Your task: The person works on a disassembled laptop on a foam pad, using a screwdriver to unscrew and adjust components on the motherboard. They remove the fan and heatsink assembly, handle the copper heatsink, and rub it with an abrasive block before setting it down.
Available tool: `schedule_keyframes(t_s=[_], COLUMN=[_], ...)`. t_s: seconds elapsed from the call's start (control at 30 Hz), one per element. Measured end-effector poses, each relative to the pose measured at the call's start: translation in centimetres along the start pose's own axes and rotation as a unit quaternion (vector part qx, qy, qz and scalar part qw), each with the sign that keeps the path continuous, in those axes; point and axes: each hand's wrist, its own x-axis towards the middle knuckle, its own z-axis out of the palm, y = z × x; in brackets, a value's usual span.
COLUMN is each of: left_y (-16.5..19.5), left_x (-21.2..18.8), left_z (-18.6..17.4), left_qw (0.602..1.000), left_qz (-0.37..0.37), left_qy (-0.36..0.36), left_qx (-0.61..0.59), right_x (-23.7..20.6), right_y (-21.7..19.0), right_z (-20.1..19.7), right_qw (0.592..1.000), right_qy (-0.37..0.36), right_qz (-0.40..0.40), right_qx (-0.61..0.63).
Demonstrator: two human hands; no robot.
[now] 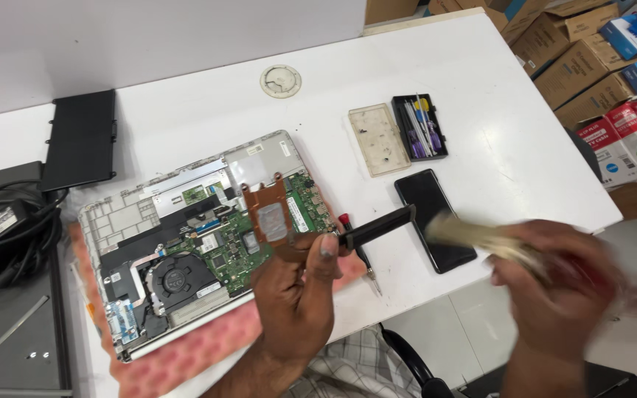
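Note:
An opened laptop (178, 243) lies bottom-up on pink foam (186, 361), its green board, black fan and copper heat plate exposed. My left hand (300, 287) holds a copper heatsink piece with a long black bar (377, 225) above the laptop's right edge. My right hand (554, 284), blurred by motion, grips a pale-bristled brush (473, 234) whose tip is close to the bar's far end. A red-handled screwdriver (359, 254) lies on the white table (481, 96) under the bar.
A black phone (435, 217) lies face up near the table's front edge. Behind it sit an open black tool case (420, 127) and its clear lid (377, 138). A black battery (81, 138) and cables (9, 236) lie left. Cardboard boxes (591, 59) stand right.

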Motion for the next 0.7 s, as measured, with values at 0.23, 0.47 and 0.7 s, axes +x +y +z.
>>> schedule_keyframes(t_s=[0.23,0.47,0.7], left_y=[0.5,0.8,1.0], left_x=[0.4,1.1,0.6], left_z=[5.0,6.0,7.1], left_qw=[0.999,0.995,0.992], left_qz=[-0.007,-0.014,-0.008], left_qy=[-0.040,-0.042,-0.092], left_qx=[-0.035,-0.089,-0.091], right_x=[-4.3,-2.6,-1.3], right_y=[-1.6,-6.7,-7.5], right_z=[-0.8,-3.7,0.0], right_qw=[0.925,0.946,0.901], right_qy=[-0.107,-0.222,-0.309], right_qz=[-0.308,-0.134,-0.208], right_qx=[-0.197,-0.194,-0.222])
